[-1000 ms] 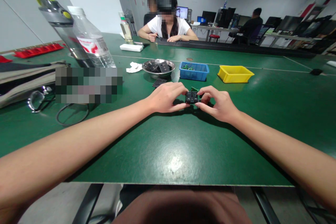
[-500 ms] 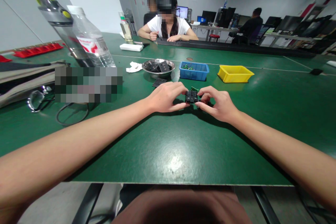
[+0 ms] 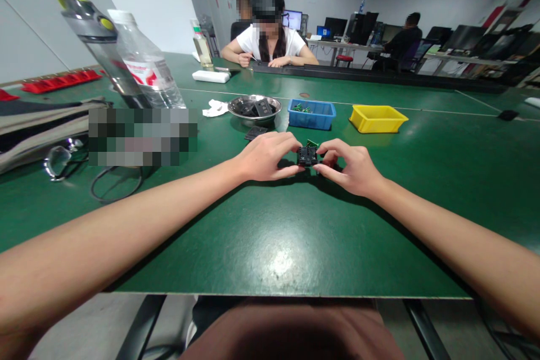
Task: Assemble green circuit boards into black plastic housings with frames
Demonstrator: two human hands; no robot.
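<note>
Between my two hands, just above the green table (image 3: 270, 225), is a small black plastic housing (image 3: 307, 156). My left hand (image 3: 270, 156) grips its left side with thumb and fingers. My right hand (image 3: 348, 166) pinches the right side, fingertips at its edge. A small green circuit board (image 3: 312, 143) shows at the housing's far edge; whether it is seated inside I cannot tell. Beyond my left hand lies a flat black plastic piece (image 3: 255, 133), partly covered by the hand. Behind that, a steel bowl (image 3: 254, 119) contains several black plastic parts.
A blue bin (image 3: 312, 118) with small green boards and a yellow bin (image 3: 378, 119) stand beyond my hands. White crumpled paper (image 3: 215, 108) lies beside the bowl. Tall bottles (image 3: 147, 76), glasses (image 3: 59, 162) and a cable loop (image 3: 116, 184) are at left. A person (image 3: 272, 39) sits opposite.
The black housing has shifted or tilted very slightly between my fingers. Both hands otherwise keep their place and grip.
</note>
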